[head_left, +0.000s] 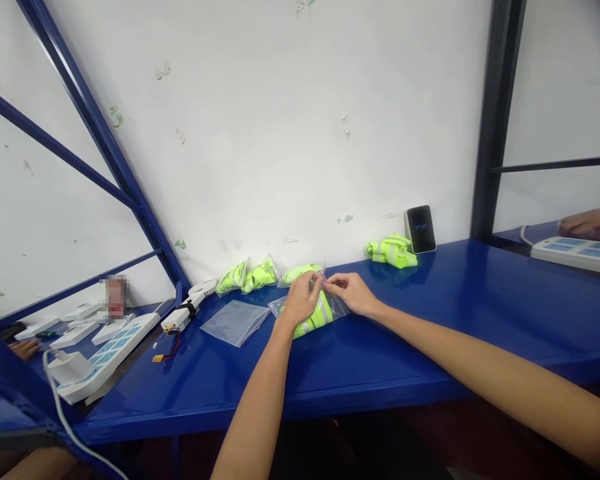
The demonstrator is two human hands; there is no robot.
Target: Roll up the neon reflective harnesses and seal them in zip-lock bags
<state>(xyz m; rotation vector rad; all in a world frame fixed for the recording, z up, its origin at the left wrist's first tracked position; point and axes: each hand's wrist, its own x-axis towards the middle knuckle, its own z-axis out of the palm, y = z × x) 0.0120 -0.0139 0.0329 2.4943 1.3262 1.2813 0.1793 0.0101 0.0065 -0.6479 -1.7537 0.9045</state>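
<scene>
A clear plastic bag point(339, 307) with a folded neon-yellow reflective vest point(316, 319) in it lies on the blue table in front of me. My left hand point(303, 297) pinches the bag's top edge, fingers curled over it. Close beside it on the right, my right hand point(351, 291) pinches the same edge between thumb and fingertips. Behind the hands, by the wall, another bagged vest point(296, 273) is partly hidden. Two more bagged vests point(247, 277) lie to its left. A stack of flat clear bags point(237, 320) rests left of my left hand.
An unbagged yellow vest point(393, 251) lies at the back right beside a phone-like device point(421, 229) leaning on the wall. At left are a white fan point(203, 288), a battery pack with wires point(180, 317) and a power strip point(113, 353). Other people's hands point(593, 223) show at both sides.
</scene>
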